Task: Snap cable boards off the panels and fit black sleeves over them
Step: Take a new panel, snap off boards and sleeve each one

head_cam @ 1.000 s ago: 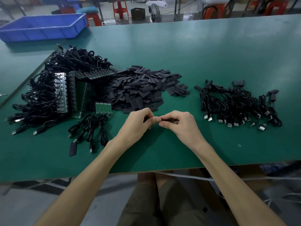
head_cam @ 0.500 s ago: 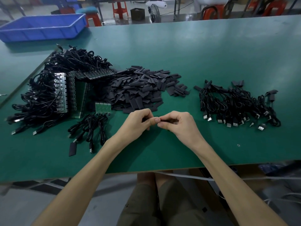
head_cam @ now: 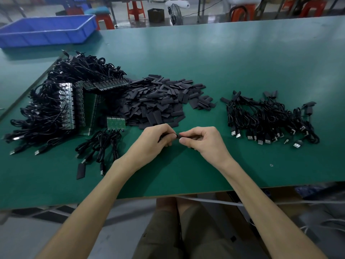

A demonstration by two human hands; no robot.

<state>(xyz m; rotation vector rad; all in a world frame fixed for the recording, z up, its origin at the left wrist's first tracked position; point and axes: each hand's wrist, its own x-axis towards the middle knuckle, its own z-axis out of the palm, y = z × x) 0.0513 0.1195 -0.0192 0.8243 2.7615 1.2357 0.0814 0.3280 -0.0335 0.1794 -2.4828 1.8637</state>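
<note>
My left hand and my right hand meet fingertip to fingertip just above the green table. Between them they pinch a small black sleeve; whatever is inside it is hidden by my fingers. Behind my hands lies a heap of loose black sleeves. Green panels of cable boards lean in a tangle of black cables at the left. A short strip of boards with a few cables attached lies left of my left hand. Sleeved cables are piled at the right.
A single flat black sleeve lies near the table's front left edge. A blue plastic bin stands at the far left corner. Red stools and a fan stand on the floor beyond the table.
My hands stay at the same spot. The fingertips have shifted slightly and more of the black sleeve shows between them now.
</note>
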